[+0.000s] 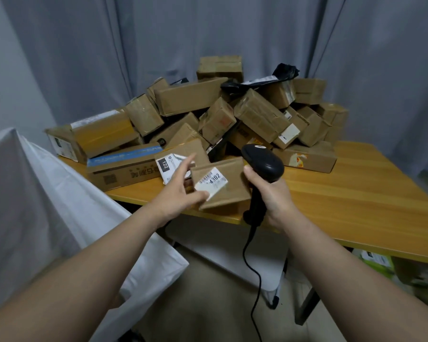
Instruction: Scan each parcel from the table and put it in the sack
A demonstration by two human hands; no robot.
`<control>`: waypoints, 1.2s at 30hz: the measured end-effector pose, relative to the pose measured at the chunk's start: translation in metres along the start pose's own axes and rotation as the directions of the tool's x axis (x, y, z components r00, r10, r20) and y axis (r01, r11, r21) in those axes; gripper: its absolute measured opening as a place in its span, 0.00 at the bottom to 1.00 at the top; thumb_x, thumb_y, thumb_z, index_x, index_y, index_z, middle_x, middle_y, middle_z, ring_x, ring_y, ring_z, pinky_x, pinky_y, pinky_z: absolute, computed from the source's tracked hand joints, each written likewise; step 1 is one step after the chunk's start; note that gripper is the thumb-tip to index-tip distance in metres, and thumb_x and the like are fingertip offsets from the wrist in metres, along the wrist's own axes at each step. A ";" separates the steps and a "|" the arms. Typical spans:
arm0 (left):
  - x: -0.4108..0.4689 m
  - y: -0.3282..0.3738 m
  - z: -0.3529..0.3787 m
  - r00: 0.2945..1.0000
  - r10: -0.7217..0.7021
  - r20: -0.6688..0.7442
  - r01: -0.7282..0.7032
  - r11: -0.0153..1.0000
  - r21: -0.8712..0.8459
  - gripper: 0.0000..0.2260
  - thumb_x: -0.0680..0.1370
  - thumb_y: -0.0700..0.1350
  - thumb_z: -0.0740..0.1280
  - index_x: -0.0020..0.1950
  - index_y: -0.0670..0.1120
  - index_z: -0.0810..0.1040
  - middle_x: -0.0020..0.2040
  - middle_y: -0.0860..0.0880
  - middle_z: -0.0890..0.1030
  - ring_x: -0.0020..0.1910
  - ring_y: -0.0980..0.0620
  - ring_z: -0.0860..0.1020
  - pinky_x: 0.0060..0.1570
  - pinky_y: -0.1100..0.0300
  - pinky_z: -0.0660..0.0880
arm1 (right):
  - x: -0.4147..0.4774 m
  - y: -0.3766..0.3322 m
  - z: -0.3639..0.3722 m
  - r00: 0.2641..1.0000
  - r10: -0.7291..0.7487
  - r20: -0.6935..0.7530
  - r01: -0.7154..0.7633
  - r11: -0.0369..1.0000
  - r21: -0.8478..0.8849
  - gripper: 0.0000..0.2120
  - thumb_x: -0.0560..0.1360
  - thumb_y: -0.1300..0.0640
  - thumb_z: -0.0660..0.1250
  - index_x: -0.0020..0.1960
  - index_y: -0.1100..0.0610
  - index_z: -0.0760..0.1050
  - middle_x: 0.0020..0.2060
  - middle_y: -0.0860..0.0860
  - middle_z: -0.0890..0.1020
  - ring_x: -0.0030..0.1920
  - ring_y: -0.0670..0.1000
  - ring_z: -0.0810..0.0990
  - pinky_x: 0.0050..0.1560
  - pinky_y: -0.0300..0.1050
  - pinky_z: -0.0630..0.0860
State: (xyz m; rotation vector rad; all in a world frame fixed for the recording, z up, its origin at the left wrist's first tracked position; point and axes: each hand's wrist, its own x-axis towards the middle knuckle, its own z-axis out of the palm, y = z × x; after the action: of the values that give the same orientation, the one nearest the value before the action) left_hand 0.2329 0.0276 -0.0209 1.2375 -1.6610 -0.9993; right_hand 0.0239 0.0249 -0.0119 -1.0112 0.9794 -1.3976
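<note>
A small brown cardboard parcel [226, 191] with a white label reading 4302 rests tilted at the wooden table's [356, 201] near edge. My left hand [181, 191] touches its left side, thumb on the label's corner and fingers spread apart. My right hand [269, 191] grips the handle of a black corded barcode scanner [263, 161], whose head sits just right of and above the parcel. The white sack [47, 206] stands open-sided at the left, beside the table. A heap of brown parcels [208, 114] covers the table's back.
A parcel with a white "122" label [173, 164] lies right behind my left hand. Black plastic mailers [265, 80] top the heap. The scanner's cable [252, 280] hangs down to the floor. Grey curtains [208, 33] close the back. Boxes sit under the table at right.
</note>
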 end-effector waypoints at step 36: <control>0.008 -0.015 0.043 0.984 -0.118 -0.136 0.071 0.949 -0.306 0.50 0.70 0.35 0.75 0.78 0.60 0.45 0.70 0.44 0.68 0.66 0.46 0.73 0.46 0.57 0.81 | -0.039 0.010 -0.035 0.966 -0.257 -0.011 0.211 0.815 -0.539 0.04 0.71 0.55 0.75 0.44 0.53 0.81 0.30 0.45 0.79 0.34 0.44 0.78 0.36 0.39 0.72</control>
State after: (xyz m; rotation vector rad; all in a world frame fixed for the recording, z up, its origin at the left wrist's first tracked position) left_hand 0.1962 0.0223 -0.0488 1.1653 -1.2860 -1.1383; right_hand -0.0048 0.0639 -0.0339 -1.5423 1.3917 -1.4021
